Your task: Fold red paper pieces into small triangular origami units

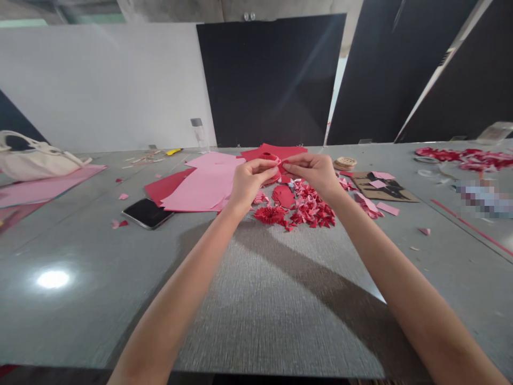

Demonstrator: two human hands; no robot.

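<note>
Both my arms reach out over a grey table (256, 299). My left hand (250, 179) and my right hand (315, 171) meet above it, fingers pinched together on a small red paper piece (277, 161) held between them. Just below the hands lies a heap of small folded red paper pieces (308, 208) and a red fan-like paper shape (269, 215). Behind the left hand lie pink paper sheets (208, 182) over red sheets (168, 184).
A black phone (147, 213) lies left of the sheets. A white bag (32, 158) rests on a pink sheet at far left. A brown card (385, 187) with pink slips and a twine spool (345, 162) sit to the right. More red paper (465, 156) lies far right.
</note>
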